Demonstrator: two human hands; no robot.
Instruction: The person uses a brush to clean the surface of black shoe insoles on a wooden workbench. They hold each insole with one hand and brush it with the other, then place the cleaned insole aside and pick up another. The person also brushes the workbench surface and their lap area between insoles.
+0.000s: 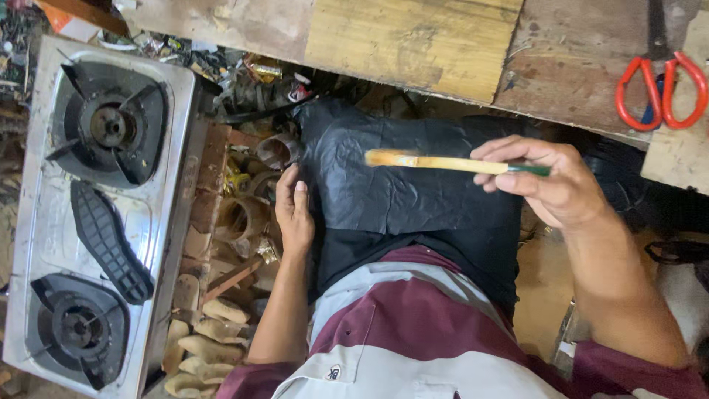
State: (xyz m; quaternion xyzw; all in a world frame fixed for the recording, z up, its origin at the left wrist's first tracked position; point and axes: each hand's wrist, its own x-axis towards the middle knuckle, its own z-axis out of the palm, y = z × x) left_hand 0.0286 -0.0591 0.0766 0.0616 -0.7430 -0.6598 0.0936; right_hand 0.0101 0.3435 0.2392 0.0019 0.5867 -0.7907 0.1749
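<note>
Basically, right hand [550,181] pinches the brush [443,162] by its green handle end, bristles over the black sheet [399,196] on the lap: light, stiff stick; left hand [294,214] lies flat, pinning the sheet's limp left edge.

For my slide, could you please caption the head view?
Right hand holds a glue-coated brush over black sheet; left hand steadies its edge beside a two-burner stove.

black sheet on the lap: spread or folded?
Spread. The black sheet lies flat over the lap, left hand at its edge, right hand holding a brush above.
</note>
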